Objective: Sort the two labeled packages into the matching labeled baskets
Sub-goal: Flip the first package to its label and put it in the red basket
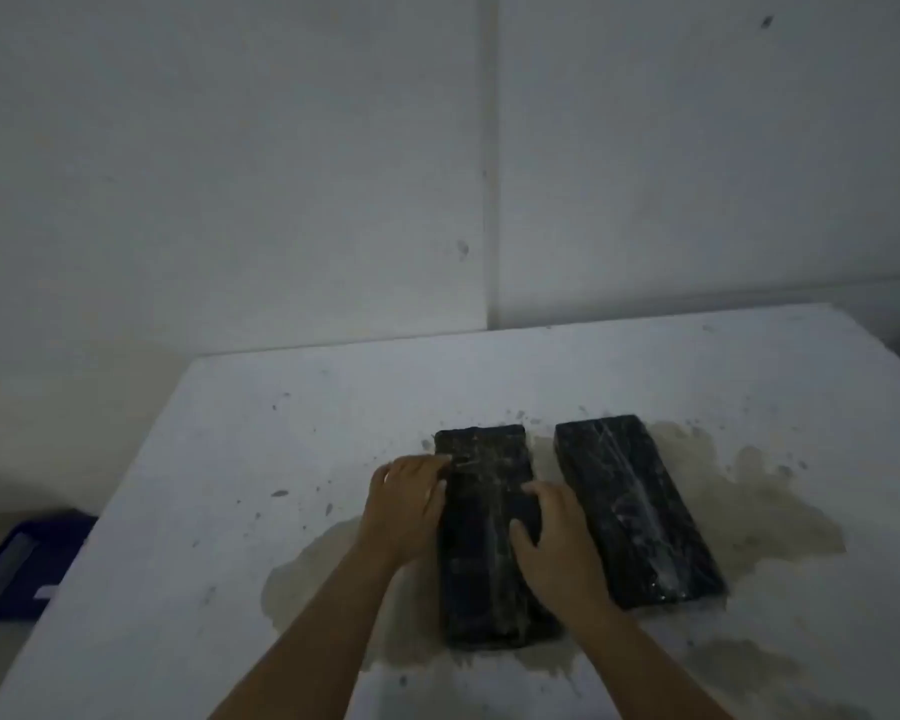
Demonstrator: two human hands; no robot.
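Two long black packages wrapped in shiny film lie side by side on a white table (230, 485). My left hand (404, 504) rests against the left edge of the left package (484, 537), fingers curled over its top. My right hand (546, 537) lies on the same package's right side, fingers spread over its surface. The right package (637, 511) lies untouched, angled slightly, just right of my right hand. No label is readable on either package in this dim view.
A blue basket (17, 563) with a pale label strip sits on the floor to the left of the table. A yellowish stain (775, 501) spreads on the tabletop around the packages. A grey wall stands close behind the table.
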